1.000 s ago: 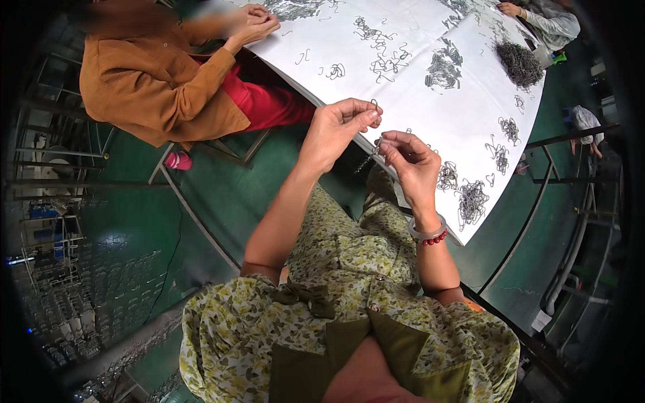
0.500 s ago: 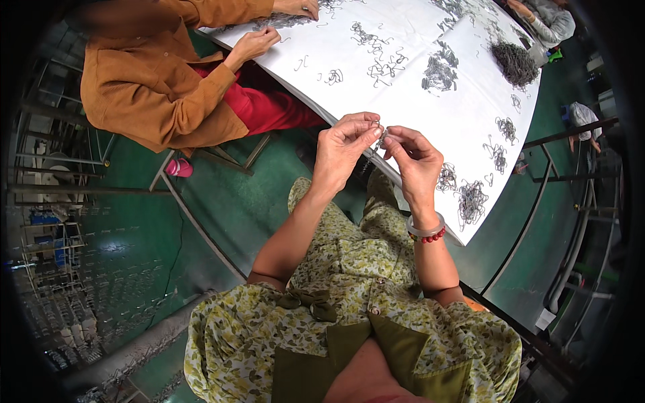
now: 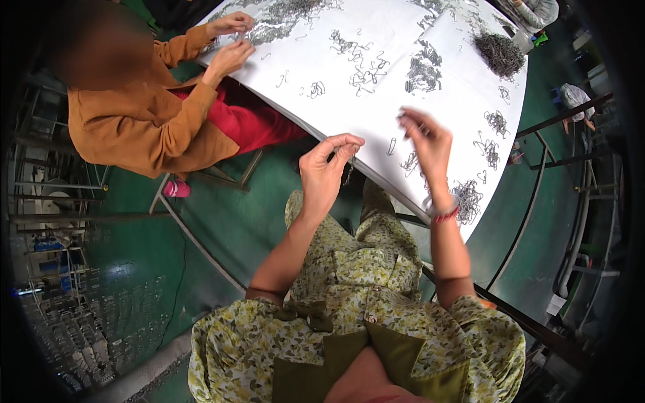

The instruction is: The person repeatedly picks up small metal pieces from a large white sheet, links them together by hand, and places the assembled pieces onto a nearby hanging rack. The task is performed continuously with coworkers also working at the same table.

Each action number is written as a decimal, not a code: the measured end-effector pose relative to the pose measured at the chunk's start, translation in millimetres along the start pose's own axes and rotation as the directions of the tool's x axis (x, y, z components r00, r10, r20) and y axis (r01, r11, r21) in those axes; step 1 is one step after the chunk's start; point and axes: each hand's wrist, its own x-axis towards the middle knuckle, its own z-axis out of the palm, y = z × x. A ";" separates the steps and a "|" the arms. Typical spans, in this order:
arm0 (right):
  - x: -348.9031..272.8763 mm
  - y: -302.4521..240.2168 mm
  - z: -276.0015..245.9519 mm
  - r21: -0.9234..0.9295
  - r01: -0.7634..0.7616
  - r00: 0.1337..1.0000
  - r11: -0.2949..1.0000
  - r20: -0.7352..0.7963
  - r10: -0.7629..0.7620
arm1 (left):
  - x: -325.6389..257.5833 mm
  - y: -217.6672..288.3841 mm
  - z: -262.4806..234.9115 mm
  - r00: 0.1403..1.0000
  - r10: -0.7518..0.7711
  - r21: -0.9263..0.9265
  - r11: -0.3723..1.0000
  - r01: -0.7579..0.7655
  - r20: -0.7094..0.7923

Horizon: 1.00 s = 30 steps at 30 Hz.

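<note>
My left hand (image 3: 322, 173) is at the table's near edge, its thumb and forefinger pinched on small bent wire hooks (image 3: 349, 173) that hang below the fingertips. How many it holds is unclear. Over the white tabletop, my right hand (image 3: 430, 142) is apart from the left, palm down and smeared by motion. A dark spot shows at its fingertips, too blurred to name. Just left of that hand, a narrow looped wire piece (image 3: 392, 146) shows against the white surface. Loose wire hooks (image 3: 409, 163) lie partly behind the right hand, and a larger pile of wire hooks (image 3: 466, 201) lies beside its wrist.
More wire hooks (image 3: 363, 67) are scattered mid-table (image 3: 376, 121). Flat grey pieces (image 3: 424, 70) lie beyond, with a dense dark heap (image 3: 499, 55) at far right. A person in a brown jacket (image 3: 134, 124) works at the left edge; another person's sleeve (image 3: 537, 13) shows far right.
My hands were together over the table edge; now they are apart, the right moved up and outward. A looped wire piece now shows on the white surface between them. The co-worker's hands shifted left.
</note>
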 end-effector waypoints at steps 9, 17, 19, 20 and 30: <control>121.7 137.2 -35.3 -0.685 0.444 0.894 0.577 0.377 -0.241 | 2.4 3.2 -1.3 0.998 -0.052 -0.059 0.997 0.049 -0.046; 89.7 58.5 -15.7 -0.487 -0.021 0.975 0.873 0.184 0.126 | 8.5 0.3 0.6 0.998 -0.046 -0.141 0.989 0.041 -0.030; 65.0 32.4 -10.3 0.000 -0.116 0.966 0.993 0.231 0.113 | 8.4 -5.4 -0.7 0.996 -0.087 -0.127 0.988 0.083 -0.022; 46.8 10.2 -6.8 0.189 -0.149 0.962 0.971 0.256 0.098 | 8.7 -7.7 -0.9 0.995 -0.095 -0.129 0.987 0.092 -0.011; -28.1 -46.3 21.0 0.377 -0.099 0.974 0.921 0.227 0.012 | 3.4 -16.5 1.3 0.988 -0.146 -0.112 0.982 0.151 0.051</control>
